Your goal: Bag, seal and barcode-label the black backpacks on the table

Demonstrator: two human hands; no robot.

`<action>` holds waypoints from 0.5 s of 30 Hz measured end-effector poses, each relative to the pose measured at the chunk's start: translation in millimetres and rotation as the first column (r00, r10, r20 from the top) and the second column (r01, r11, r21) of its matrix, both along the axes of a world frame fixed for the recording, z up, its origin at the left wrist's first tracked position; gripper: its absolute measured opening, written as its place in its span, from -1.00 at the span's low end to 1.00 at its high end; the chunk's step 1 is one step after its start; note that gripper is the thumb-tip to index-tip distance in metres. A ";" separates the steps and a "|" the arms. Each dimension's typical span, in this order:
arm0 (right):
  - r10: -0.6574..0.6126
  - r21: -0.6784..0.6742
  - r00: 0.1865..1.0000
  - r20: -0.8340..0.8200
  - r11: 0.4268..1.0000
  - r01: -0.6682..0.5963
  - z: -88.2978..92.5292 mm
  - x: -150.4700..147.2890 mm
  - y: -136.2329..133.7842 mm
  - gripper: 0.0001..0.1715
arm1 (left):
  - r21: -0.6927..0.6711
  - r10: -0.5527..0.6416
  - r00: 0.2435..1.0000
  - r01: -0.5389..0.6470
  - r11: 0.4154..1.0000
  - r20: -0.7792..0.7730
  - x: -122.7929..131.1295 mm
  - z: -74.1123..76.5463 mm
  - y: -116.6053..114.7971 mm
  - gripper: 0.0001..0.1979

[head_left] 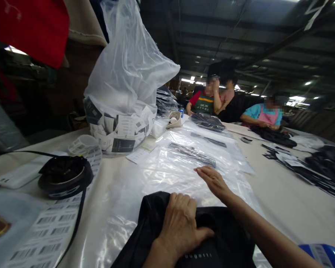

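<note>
In front of me a black garment with small "bugatti" lettering lies over clear plastic bags. My left hand presses on it, fingers curled over its upper fold and thumb out to the side, gripping the cloth. Just beyond the garment, my right hand is held above the flat plastic bags with fingers stretched out and nothing in it. Its forearm crosses over the garment's right side.
A clear sack of printed tags stands at the back left. Nearer lie a black round pouch and a barcode label strip. Co-workers sit across the table. Black garments lie at right, a blue-wrapped item at lower right.
</note>
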State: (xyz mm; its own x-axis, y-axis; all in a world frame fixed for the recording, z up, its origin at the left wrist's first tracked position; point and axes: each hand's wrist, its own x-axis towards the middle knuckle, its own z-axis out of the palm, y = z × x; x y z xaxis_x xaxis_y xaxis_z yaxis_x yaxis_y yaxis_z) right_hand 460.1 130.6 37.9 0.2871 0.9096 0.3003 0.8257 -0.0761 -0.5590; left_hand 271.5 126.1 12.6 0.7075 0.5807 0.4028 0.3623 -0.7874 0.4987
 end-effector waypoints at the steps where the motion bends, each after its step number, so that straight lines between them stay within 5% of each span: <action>1: -0.019 0.025 1.000 -0.012 0.999 0.019 3.4 -2.0 -2.8 -0.61 | -0.013 -0.002 1.000 0.002 1.000 0.005 -0.9 0.8 0.6 -0.47; 6: -0.108 0.133 0.994 -0.002 0.985 0.107 10.7 -24.7 -12.2 -0.55 | -0.083 -0.027 0.992 0.037 0.996 0.125 -4.3 2.8 7.3 -0.41; 10: 0.075 0.110 0.994 0.083 0.990 -0.084 8.2 -41.6 -30.6 -0.58 | -0.164 0.101 0.958 -0.058 0.985 0.268 -2.9 1.6 9.1 -0.68; 13: 0.197 0.131 0.960 0.201 0.966 -0.225 -12.1 -32.2 -44.6 -0.69 | -0.184 0.215 0.948 -0.175 0.967 0.232 -1.3 2.1 9.0 -0.77; 15: 0.258 0.240 0.936 0.238 0.918 -0.314 -40.4 -24.9 -33.8 -0.79 | -0.138 0.209 0.972 -0.194 0.971 0.104 -0.3 3.4 12.8 -0.64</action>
State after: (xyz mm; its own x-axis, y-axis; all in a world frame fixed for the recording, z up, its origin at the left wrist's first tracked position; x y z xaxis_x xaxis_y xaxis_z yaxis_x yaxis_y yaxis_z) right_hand 435.2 96.8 -2.5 -0.0638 0.8196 0.5694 0.8845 0.3107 -0.3481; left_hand 271.2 138.9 16.0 0.5228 0.7579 0.3903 0.4402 -0.6321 0.6378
